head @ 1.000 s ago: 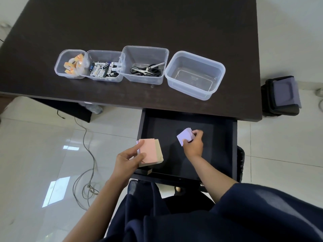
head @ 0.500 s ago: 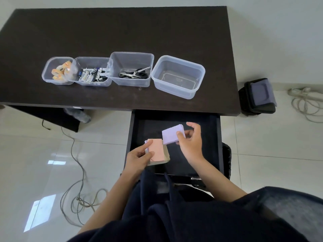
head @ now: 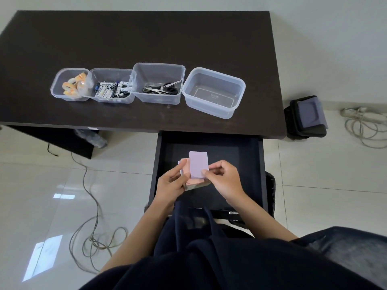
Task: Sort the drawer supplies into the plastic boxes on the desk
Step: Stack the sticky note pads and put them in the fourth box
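Observation:
Over the open black drawer (head: 254,164), my left hand (head: 170,184) grips a stack of pink and tan sticky-note pads (head: 193,183). My right hand (head: 223,180) pinches a lilac pad (head: 198,164) by its lower right corner and holds it on top of that stack. On the dark desk (head: 146,38) stand several clear plastic boxes in a row: one with tape rolls (head: 72,84), one with batteries (head: 111,86), one with scissors (head: 158,83), and an empty one (head: 213,92) at the right end.
A black bag (head: 306,117) sits on the floor right of the desk, with a coiled white cable (head: 366,126) beyond it. A grey cable (head: 94,216) trails over the tiles at the left. My dark-clothed lap fills the bottom of the view.
My right hand has brought the lilac pad leftwards from the drawer onto the stack in my left hand. The two hands have come together.

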The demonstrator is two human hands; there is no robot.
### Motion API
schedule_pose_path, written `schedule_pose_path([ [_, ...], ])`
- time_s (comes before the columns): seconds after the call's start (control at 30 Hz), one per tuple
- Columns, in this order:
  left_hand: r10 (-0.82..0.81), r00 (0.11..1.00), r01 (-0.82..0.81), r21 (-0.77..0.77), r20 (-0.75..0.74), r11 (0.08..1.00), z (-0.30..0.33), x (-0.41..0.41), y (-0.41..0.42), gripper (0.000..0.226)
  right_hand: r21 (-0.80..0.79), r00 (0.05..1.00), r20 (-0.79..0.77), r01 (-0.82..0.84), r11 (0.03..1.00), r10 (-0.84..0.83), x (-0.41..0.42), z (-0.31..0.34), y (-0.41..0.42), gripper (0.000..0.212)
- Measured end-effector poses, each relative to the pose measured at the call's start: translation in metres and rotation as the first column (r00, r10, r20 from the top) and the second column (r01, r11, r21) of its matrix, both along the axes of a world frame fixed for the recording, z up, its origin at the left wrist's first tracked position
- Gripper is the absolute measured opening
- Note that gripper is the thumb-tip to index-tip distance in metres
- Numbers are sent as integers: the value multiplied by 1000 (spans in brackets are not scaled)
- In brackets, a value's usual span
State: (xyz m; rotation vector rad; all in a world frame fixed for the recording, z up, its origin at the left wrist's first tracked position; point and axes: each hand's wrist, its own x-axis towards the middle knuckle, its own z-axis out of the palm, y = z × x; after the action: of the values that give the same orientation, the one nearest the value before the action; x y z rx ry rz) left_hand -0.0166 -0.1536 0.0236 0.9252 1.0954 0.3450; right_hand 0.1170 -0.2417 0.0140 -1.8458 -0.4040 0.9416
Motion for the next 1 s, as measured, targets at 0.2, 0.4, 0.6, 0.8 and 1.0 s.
schedule_pose_path([
  [0.2,5,998,-3,-26,55,1000,5,-10,2,36,-13,982,-98,-161,987,159,4,4,6,61],
  [0.4,-34,994,37,-23,108,999,10,-11,7,38,64,914,-217,-336,940,342,2,10,13,70],
  [0.6,-78,991,79,-1,111,997,15,-12,13,43,49,867,-296,-405,913,400,6,16,18,73],
  [0.8,-181,977,176,53,112,983,19,-7,15,48,59,860,-331,-393,918,389,9,14,18,74],
  [1.0,-208,974,200,87,92,976,19,0,14,52,94,860,-300,-405,909,414,16,11,17,79],
])
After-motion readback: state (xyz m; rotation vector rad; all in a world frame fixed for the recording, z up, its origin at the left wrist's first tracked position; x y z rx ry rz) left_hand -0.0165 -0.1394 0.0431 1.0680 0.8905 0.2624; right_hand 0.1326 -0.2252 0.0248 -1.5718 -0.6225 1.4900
